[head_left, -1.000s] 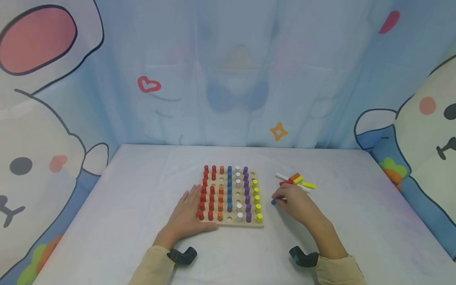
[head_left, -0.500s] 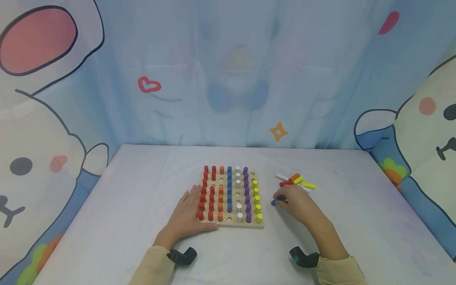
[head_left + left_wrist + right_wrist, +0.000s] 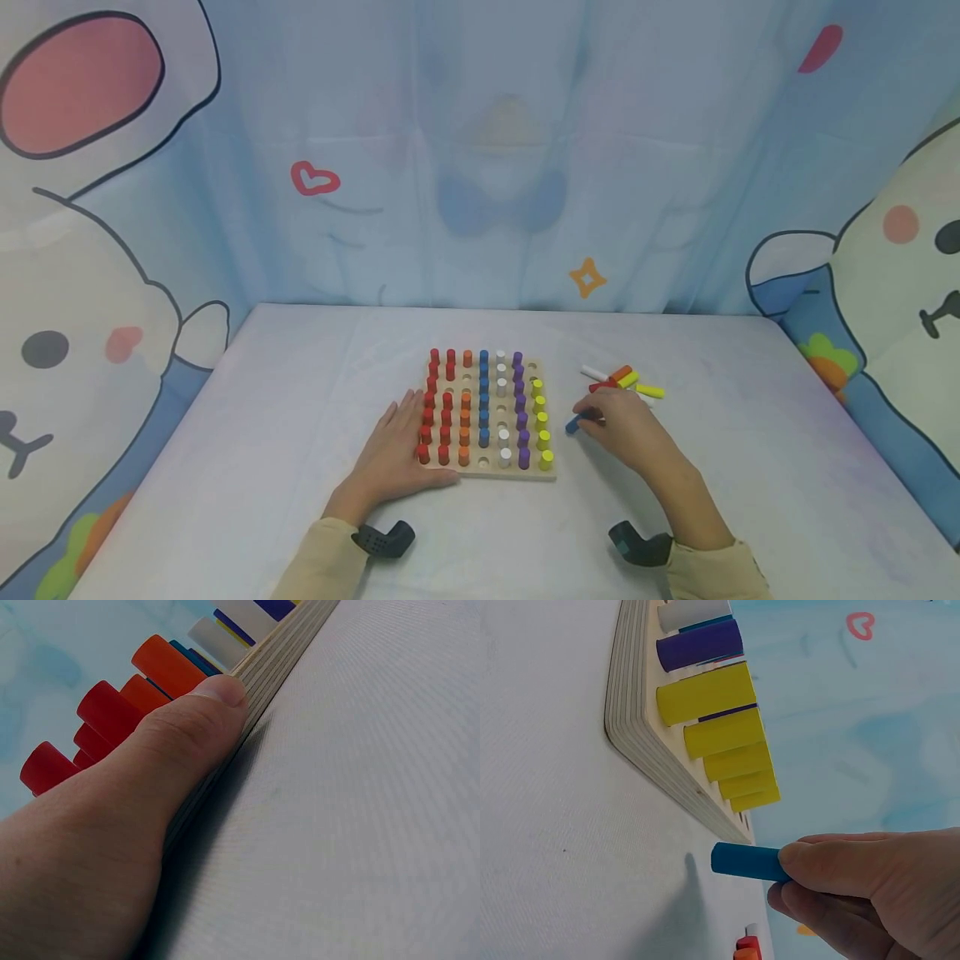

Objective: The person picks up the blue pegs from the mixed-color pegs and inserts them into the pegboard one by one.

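A wooden pegboard (image 3: 491, 472) lies on the table with columns of red, orange, blue, white, purple and yellow pegs standing in it; a few holes show bare. My left hand (image 3: 393, 446) rests against the board's left side with straight fingers, its thumb (image 3: 199, 712) along the front edge. To the right of the board, my right hand (image 3: 626, 429) pinches a blue peg (image 3: 746, 860) by one end between thumb and fingers. The peg's free end points toward the board, apart from it and above the cloth.
Beyond the right hand lies a small heap of loose pegs, among them a yellow peg (image 3: 649, 390), an orange peg (image 3: 621, 372) and a white peg (image 3: 594, 372). White cloth (image 3: 480, 542) covers the table. A printed curtain (image 3: 487, 208) hangs behind it.
More of the blue peg shows beyond the right fingertips, and it has tilted and shifted slightly left. The left hand and the board stay in place.
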{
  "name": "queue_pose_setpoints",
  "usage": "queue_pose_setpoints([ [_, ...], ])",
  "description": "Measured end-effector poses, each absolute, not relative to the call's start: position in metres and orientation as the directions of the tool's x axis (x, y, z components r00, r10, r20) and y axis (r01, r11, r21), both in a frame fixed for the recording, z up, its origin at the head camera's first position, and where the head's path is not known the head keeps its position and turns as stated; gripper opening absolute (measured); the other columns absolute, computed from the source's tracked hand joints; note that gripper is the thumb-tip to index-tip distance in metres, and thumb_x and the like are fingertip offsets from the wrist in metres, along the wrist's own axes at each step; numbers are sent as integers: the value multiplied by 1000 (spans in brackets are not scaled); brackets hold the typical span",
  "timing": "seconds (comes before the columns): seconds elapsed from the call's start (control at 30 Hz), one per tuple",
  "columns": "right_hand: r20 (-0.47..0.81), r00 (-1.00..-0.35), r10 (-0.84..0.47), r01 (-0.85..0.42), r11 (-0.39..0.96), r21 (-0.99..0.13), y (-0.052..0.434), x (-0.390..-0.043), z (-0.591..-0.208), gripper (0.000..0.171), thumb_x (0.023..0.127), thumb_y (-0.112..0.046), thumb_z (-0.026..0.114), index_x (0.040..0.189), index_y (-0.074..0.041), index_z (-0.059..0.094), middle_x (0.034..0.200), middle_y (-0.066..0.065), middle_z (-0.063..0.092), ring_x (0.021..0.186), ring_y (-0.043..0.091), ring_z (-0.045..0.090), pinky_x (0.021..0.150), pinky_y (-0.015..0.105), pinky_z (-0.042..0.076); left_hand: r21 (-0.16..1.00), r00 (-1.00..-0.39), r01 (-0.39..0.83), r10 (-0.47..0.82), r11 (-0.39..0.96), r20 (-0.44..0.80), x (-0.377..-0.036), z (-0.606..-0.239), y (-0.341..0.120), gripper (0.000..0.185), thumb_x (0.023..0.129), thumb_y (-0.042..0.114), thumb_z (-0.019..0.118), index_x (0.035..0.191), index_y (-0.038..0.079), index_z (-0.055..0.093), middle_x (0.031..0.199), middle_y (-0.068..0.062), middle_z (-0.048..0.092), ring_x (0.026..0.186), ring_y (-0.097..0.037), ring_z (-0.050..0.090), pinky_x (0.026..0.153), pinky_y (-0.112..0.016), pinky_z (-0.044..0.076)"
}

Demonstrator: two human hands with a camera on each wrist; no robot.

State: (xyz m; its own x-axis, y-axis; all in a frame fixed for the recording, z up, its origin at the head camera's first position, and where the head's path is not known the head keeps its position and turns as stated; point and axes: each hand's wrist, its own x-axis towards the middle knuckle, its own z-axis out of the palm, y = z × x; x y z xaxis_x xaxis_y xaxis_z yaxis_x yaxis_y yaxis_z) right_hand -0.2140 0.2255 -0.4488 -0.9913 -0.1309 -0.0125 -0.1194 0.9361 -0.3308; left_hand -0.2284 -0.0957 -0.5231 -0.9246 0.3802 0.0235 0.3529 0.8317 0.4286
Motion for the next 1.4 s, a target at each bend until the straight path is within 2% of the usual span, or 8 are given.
queue_pose_setpoints([
  [0.63, 59, -994, -92, -108, 910, -401, 214, -204, -434, 22, 82, -11, 74, 103, -7, 72, 93, 4, 70, 91, 21, 68, 82, 39, 58, 422, -924, 353, 381, 835, 20, -226, -520, -96, 125, 62, 81, 62, 153, 9, 14, 160, -6, 17, 149, -20, 10, 122, -43, 11],
  [1.4, 169, -979, -114, -175, 894, -412, 192, -190, -422, 23, 80, -12, 76, 102, -9, 72, 96, 3, 69, 90, 18, 68, 77, 34, 59, 410, -924, 351, 382, 842, 7, -228, -522, -95, 127, 62, 82, 61, 153, 10, 11, 161, -5, 14, 149, -19, 8, 122, -41, 9],
])
